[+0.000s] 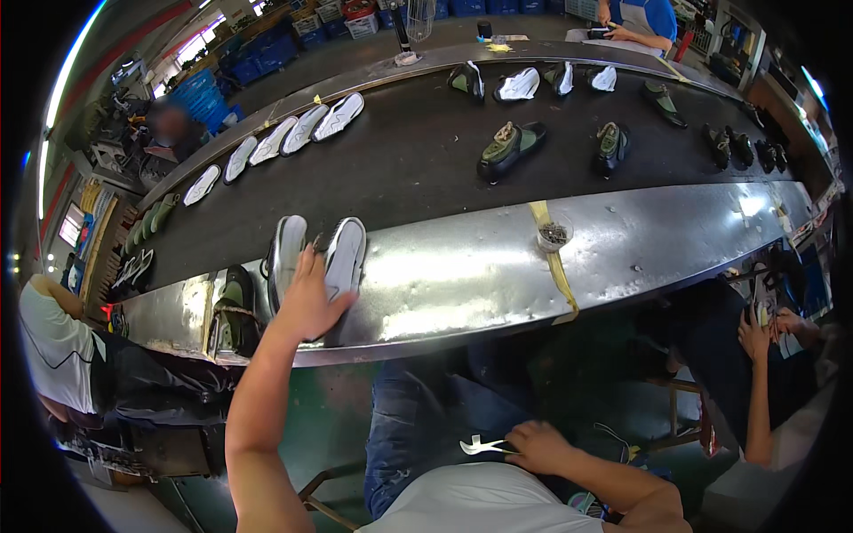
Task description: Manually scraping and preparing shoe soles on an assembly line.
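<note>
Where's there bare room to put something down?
The metal ledge is bare between the left hand and the clear cup; behind, the dark surface is bare between the white soles and green shoes. Crowded: around that hand, with two pale soles and a dark shoe.

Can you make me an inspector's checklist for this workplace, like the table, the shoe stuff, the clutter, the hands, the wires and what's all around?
Surface: shiny metal ledge with yellow tape across it; dark work surface beyond.
Job's things: two pale shoe soles on the near side; white piece, use unclear.
Clutter: cup of small bits by the tape; green-black shoe left of the soles.
Left hand: over the soles, fingers extended.
Right hand: low by the lap, holding the white piece.
Cables: thin pale cord, low on the right; purpose unclear.
Surroundings: seated people at left and right; blue bins behind.
</note>
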Available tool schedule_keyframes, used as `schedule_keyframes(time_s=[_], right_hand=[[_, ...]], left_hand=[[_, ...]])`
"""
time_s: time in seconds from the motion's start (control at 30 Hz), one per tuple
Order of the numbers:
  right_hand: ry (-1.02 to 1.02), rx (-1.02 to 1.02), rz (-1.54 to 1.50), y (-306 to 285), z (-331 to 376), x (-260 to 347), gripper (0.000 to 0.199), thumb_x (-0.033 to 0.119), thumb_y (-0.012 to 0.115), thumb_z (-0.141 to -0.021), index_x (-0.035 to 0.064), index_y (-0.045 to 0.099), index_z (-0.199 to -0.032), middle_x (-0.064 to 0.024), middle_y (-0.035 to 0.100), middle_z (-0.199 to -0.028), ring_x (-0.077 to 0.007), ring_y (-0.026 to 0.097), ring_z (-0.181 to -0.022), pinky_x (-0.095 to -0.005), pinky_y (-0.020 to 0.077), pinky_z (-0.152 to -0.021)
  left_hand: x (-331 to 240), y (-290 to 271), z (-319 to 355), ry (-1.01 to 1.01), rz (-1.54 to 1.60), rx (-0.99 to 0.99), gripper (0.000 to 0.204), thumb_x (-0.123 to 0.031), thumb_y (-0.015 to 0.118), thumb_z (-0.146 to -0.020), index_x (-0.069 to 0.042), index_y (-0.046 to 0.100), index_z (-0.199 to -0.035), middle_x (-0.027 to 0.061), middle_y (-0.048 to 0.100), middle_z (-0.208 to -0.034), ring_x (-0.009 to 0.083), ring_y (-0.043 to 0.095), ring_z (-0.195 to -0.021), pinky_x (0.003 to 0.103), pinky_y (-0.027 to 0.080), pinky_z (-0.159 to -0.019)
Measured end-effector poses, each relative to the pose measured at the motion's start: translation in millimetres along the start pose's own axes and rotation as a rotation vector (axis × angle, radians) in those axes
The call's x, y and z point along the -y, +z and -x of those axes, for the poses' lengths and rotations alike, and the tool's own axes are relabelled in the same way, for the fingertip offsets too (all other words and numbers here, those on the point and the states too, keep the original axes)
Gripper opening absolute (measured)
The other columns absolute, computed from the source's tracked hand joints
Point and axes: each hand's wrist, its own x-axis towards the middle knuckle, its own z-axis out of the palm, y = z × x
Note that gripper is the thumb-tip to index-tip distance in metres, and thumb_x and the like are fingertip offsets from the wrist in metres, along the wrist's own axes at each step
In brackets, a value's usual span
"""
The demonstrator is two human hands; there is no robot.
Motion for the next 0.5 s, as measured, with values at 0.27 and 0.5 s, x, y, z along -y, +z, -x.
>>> schedule_keyframes(time_s=[0.27,0.5], right_hand=[[0.167,0.335,0.024,23.5,37.5,26.6,0.059,0.040,0.076,-0.079,0.0057,0.061,-0.124,-0.0134,0.061,-0.117,-0.0324,0.062,-0.105,-0.0443,0.0520,-0.089],[0.328,0.066,-0.620,22.7,81.2,2.0,0.050,0.031,0.079,-0.081,0.0049,0.066,-0.122,-0.0122,0.066,-0.107,-0.0220,0.065,-0.098,-0.0321,0.0519,-0.086]], left_hand=[[13.1,17.3,-125.8,-0.287,0.114,0.182,0.075,-0.048,0.062,-0.090,0.000,0.046,-0.146,0.0261,0.057,-0.136,0.0379,0.055,-0.129,0.039,0.042,-0.109],[2.0,10.9,-55.1,-0.225,1.005,0.159,0.059,-0.038,0.062,-0.097,-0.001,0.051,-0.142,0.0131,0.064,-0.129,0.0219,0.061,-0.116,0.033,0.046,-0.103]])
